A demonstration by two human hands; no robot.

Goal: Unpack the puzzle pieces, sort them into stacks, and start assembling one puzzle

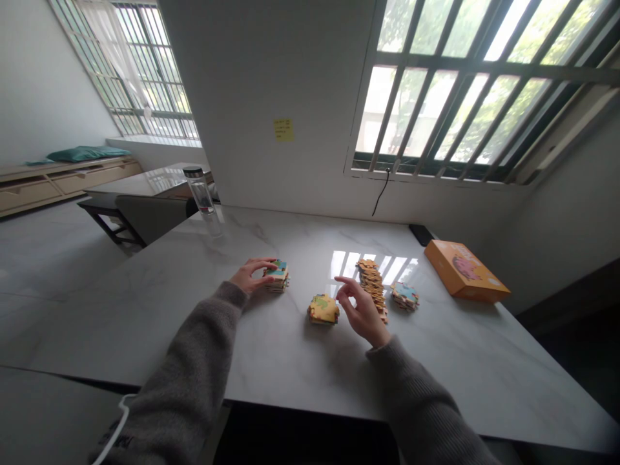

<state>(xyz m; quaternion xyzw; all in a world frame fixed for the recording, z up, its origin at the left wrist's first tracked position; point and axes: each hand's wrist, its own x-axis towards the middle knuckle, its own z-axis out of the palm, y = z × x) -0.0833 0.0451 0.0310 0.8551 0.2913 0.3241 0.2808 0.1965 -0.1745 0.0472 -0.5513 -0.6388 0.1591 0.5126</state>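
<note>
A white, marble-patterned worktop [285, 368] carries several groups of jigsaw puzzle pieces, and both hands are over it, well apart from each other. The left hand [247, 276] is at the left stack of puzzle pieces [278, 281], which stands around the middle of the worktop, left of the other groups; its fingers lie over the top piece, which shows blue and green, and its thumb is against the stack's left side, though whether they grip it firmly I cannot tell. The right hand [361, 311] is spread, its forefinger stretched toward the left edge and its thumb apart from it, with nothing visible in its grasp. Just beside it, toward the near edge, sits a low stack with a yellow and green top piece [323, 309]. On the hand's other side a row of overlapping puzzle pieces [371, 281] runs from the far edge side toward the near edge, partly hidden by the hand. Next to that row, toward the right edge, is a small stack with a light blue top piece [405, 294]. An orange box [465, 271] lies along the right edge, and a black phone [420, 234] lies near the far right corner. A clear bottle with a dark lid [199, 192] stands upright at the far left corner.
</note>
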